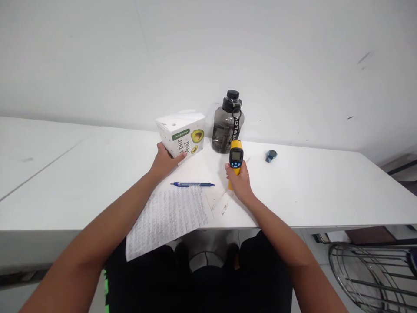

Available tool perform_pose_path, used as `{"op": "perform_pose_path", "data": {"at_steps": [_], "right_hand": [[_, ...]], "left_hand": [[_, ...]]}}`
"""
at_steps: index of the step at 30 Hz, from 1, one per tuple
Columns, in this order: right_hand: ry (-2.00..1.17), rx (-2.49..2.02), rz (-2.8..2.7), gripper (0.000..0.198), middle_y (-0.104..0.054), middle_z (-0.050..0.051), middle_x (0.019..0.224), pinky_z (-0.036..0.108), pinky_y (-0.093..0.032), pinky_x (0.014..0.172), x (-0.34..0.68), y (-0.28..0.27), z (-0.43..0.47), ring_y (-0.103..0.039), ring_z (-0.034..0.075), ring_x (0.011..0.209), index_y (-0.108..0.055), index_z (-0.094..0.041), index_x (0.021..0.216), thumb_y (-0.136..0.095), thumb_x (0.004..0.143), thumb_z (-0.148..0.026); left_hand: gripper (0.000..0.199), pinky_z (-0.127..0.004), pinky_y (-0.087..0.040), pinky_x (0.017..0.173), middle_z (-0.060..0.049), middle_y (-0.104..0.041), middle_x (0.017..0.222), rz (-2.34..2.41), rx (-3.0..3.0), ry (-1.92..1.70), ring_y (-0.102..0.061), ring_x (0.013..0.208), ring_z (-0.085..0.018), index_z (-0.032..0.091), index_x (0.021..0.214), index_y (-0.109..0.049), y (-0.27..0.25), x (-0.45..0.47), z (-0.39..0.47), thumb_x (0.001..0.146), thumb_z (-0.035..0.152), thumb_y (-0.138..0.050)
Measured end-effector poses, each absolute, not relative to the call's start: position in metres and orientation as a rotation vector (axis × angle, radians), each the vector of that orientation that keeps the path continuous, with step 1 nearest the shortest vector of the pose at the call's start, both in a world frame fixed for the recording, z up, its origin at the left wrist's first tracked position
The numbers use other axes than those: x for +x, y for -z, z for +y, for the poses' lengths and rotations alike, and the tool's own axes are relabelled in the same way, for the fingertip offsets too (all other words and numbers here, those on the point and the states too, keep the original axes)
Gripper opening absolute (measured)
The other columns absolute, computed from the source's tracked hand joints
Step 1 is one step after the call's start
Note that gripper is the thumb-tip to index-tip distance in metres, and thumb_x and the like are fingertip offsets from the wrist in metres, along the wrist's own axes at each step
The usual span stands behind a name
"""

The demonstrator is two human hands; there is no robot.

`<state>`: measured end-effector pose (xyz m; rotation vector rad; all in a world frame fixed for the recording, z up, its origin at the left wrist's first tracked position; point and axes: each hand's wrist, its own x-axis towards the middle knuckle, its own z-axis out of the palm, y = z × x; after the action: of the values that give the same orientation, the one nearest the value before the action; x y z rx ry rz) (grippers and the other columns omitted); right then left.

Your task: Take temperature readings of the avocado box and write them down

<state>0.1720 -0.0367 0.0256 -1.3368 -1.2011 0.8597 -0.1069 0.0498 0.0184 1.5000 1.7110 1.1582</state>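
My left hand [166, 161] grips the lower part of a white food carton [180, 126] printed with avocados and green lettering; the carton is tilted. In my right hand [240, 180] is a yellow and black infrared thermometer [236, 156], held upright by its handle, its screen and blue buttons facing me. Just behind the thermometer stands a large grey see-through water bottle [224, 126] with a black cap and strap. A blue pen [192, 184] lies crosswise between my hands, at the top of a sheet of handwritten paper [172, 217].
A small blue wristwatch [270, 155] lies right of the thermometer on the white table [312, 187]. The paper hangs over the table's front edge. Behind the table rises a white wall [293, 65]. A metal wire rack [374, 274] is at the lower right.
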Motion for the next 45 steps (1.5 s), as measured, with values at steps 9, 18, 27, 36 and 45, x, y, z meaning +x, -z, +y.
{"op": "perform_pose_path", "data": {"at_steps": [9,18,27,36,45], "right_hand": [[-0.491,-1.859,-1.7,0.077,-0.076,0.015,0.122,0.046,-0.055,0.087,0.191,-0.033,-0.03,-0.072,0.035,0.103,-0.045,-0.017,0.157,-0.066,0.086,-0.037],[0.087,-1.901,-2.069,0.052,-0.069,0.021,0.137,0.049,-0.05,0.093,0.189,-0.026,-0.031,-0.061,0.04,0.122,-0.063,-0.014,0.145,-0.061,0.095,-0.03],[-0.189,-1.157,-2.452,0.035,-0.076,0.013,0.089,0.04,-0.052,0.078,0.156,-0.004,-0.036,-0.068,0.029,0.084,-0.075,-0.019,0.119,-0.051,0.103,-0.038],[-0.833,-1.22,-1.903,0.024,-0.065,0.001,0.071,0.032,-0.044,0.062,0.162,-0.012,-0.044,-0.059,0.02,0.063,-0.058,-0.026,0.087,-0.065,0.091,-0.049],[-1.105,-1.129,-1.92,0.021,-0.071,0.003,0.075,0.031,-0.046,0.06,0.153,-0.018,-0.043,-0.06,0.018,0.065,-0.071,-0.024,0.085,-0.075,0.08,-0.045]], "left_hand": [[0.082,-0.055,-0.055,0.109,-0.018,-0.062,0.144,1.642,1.528,-1.198,-0.062,0.138,-0.038,0.026,0.128,-0.034,-0.006,-0.109,0.054,0.073,0.054,-0.088],[0.082,-0.052,-0.054,0.108,-0.02,-0.059,0.15,1.656,1.489,-1.156,-0.058,0.142,-0.038,0.026,0.13,-0.035,-0.02,-0.104,0.044,0.073,0.052,-0.088],[0.082,-0.054,-0.055,0.102,-0.021,-0.062,0.146,1.648,1.508,-1.166,-0.063,0.135,-0.04,0.025,0.13,-0.037,-0.02,-0.104,0.043,0.072,0.055,-0.088],[0.08,-0.055,-0.056,0.102,-0.02,-0.061,0.148,1.641,1.515,-1.163,-0.063,0.133,-0.041,0.025,0.13,-0.038,-0.025,-0.103,0.039,0.074,0.054,-0.087],[0.082,-0.057,-0.056,0.101,-0.018,-0.064,0.141,1.629,1.5,-1.187,-0.063,0.131,-0.041,0.025,0.128,-0.039,-0.025,-0.102,0.04,0.07,0.054,-0.09]]}}
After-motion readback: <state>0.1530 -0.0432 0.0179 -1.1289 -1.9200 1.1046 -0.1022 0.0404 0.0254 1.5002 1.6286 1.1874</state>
